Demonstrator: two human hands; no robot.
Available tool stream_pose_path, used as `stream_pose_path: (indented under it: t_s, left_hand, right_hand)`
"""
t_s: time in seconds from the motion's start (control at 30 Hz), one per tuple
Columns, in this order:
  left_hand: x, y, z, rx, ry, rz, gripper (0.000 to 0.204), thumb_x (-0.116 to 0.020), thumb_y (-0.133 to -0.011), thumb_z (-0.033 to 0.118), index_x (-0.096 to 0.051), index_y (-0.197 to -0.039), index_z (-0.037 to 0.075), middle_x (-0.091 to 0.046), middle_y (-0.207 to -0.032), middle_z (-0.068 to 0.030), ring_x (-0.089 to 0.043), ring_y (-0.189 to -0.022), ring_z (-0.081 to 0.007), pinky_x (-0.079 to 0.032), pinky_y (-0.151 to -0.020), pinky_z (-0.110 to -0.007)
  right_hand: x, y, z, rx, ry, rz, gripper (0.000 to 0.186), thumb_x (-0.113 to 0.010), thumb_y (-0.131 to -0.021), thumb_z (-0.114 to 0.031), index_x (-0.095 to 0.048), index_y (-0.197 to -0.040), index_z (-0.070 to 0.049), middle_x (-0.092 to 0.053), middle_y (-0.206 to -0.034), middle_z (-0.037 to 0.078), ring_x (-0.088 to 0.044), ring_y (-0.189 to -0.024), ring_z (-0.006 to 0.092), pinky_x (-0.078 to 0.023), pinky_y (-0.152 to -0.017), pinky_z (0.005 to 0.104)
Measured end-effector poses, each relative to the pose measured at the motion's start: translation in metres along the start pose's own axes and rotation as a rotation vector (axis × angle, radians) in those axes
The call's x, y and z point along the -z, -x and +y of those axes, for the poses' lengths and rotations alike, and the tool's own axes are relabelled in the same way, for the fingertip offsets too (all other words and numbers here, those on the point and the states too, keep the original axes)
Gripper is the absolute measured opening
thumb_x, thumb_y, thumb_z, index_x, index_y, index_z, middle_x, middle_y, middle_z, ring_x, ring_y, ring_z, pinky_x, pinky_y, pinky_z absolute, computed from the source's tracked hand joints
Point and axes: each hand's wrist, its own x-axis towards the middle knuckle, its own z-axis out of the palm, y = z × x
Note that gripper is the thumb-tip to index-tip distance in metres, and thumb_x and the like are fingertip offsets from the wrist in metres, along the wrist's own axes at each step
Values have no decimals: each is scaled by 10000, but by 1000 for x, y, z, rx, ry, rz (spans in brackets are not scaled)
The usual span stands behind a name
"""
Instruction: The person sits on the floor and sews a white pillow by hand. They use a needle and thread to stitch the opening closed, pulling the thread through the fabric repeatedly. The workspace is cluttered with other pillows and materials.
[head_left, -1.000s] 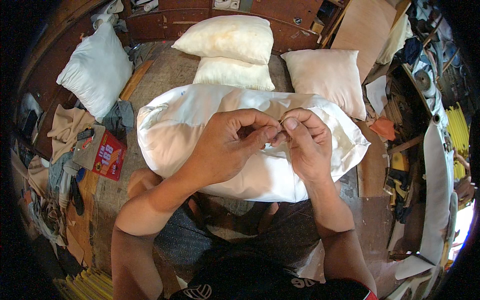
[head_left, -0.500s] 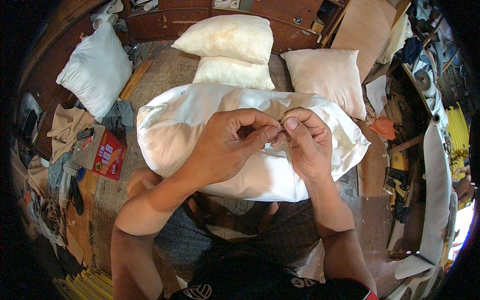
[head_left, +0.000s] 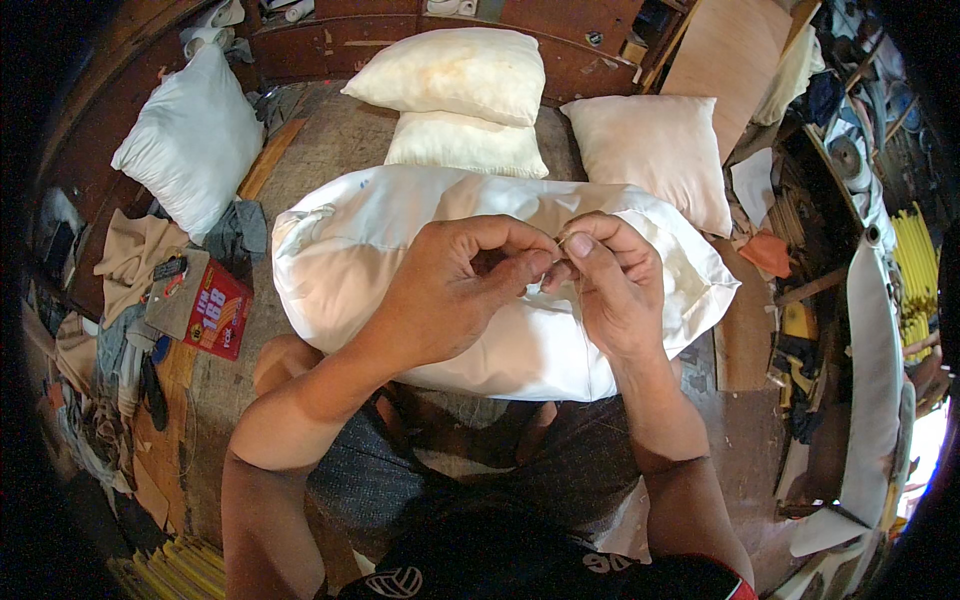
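With the fingertips of our left hand and right hand, we pinch a fine strand, its direction unclear; beneath lies the white cushion, long axis left to right, one pointed corner rightward; beyond its far side sit stacked pillows.

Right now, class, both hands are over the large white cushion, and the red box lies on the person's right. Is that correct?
Not quite: the head view shows the red box on the person's left. The left hand and right hand are indeed over the large white cushion.
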Motion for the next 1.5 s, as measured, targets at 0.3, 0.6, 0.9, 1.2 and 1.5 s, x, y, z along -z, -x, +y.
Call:
stream_pose_path:
  t_s: [0.3,0.6,0.9,1.2,1.5]
  left_hand:
    - [1,0,-6,5,10,12,171,-629,-899,112,-667,-1003,-18,-651,-834,-25,-544,-723,-67,-451,-655,-211]
    - [0,0,-4,-14,17,4,171,-621,-902,106,-665,-1007,-22,-652,-829,-28,-543,-714,-65,-453,-651,-210]
    - [2,1,-5,-15,-28,3,174,-611,-910,110,-666,-1005,-26,-651,-821,-27,-541,-708,-68,-453,-649,-212]
    - [2,1,-6,-14,-4,-12,176,-608,-909,99,-662,-1021,-26,-652,-826,-30,-543,-710,-69,-453,-647,-213]
    - [2,0,-5,-2,-16,-14,180,-611,-909,108,-662,-1020,-25,-648,-821,-26,-538,-710,-69,-449,-651,-214]
  right_hand:
    - [0,-1,0,9,-27,-19,145,-583,-915,-85,-599,-976,46,-645,-891,120,-625,-760,160,-538,-652,289]
    - [1,-1,-1,12,-2,-27,147,-574,-919,-86,-601,-979,45,-642,-889,121,-624,-758,159,-538,-648,290]
    - [1,-1,-1,11,-22,-38,140,-577,-916,-80,-598,-981,43,-634,-892,114,-627,-816,167,-543,-647,295]
    - [2,0,0,13,-12,-34,138,-577,-914,-77,-598,-980,42,-628,-900,105,-626,-810,162,-544,-642,293]
    - [3,0,0,14,-3,-48,126,-569,-917,-62,-600,-989,37,-625,-912,98,-623,-826,161,-544,-638,294]
